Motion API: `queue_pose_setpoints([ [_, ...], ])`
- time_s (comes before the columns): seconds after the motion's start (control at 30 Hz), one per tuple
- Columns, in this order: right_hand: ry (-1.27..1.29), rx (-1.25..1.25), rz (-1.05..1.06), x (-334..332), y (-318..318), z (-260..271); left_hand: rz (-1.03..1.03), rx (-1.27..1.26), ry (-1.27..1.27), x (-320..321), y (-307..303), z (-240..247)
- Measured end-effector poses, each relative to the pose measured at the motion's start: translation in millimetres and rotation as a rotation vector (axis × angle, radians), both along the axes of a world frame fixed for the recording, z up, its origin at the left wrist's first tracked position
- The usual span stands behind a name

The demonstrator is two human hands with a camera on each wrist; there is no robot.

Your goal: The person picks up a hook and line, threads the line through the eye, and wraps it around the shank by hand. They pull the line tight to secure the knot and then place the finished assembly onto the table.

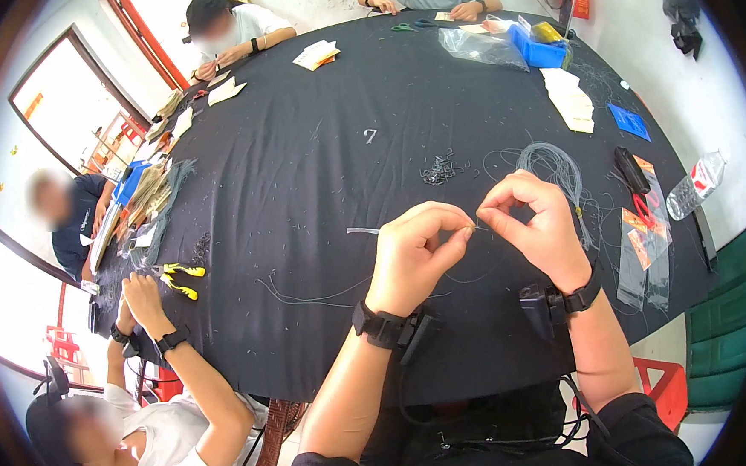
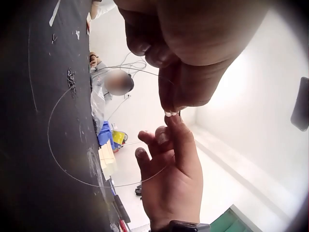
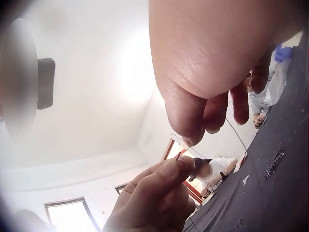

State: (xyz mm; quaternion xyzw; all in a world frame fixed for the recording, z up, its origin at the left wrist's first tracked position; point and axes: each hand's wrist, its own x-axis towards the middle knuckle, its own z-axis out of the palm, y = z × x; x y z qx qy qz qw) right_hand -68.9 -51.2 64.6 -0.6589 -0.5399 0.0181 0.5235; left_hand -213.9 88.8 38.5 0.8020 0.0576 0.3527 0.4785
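In the head view, the left hand (image 1: 419,251) pinches a small dark piece with thin line between thumb and forefinger. The right hand (image 1: 533,223) is close beside it, thumb and forefinger tips together on the line. In the right wrist view a tiny dark hook-like piece (image 3: 178,156) stands at the left hand's fingertips, just below the right fingers. A thin clear line (image 2: 52,145) loops over the cloth in the left wrist view. Behind the hands lie a pile of small dark hooks (image 1: 443,170) and a coil of line (image 1: 548,167).
A black cloth (image 1: 300,152) covers the round table. Yellow-handled pliers (image 1: 181,279), a plastic bottle (image 1: 696,185), red-handled scissors (image 1: 644,209), a blue box (image 1: 538,49) and paper cards (image 1: 568,101) lie around it. Several people sit at its edge.
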Motion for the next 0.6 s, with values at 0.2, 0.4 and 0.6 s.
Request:
queue_pose_setpoints([
  [0.2,0.114,-0.067,0.014,0,0,-5,0.011,0.003,-0.022,0,0,0],
  [0.4,0.311,-0.134,0.062,-4,1,-4,0.060,0.014,-0.044,-1,0,0],
  [0.6,0.207,-0.102,0.042,-12,3,-8,0.162,0.037,-0.081,0,0,1],
])
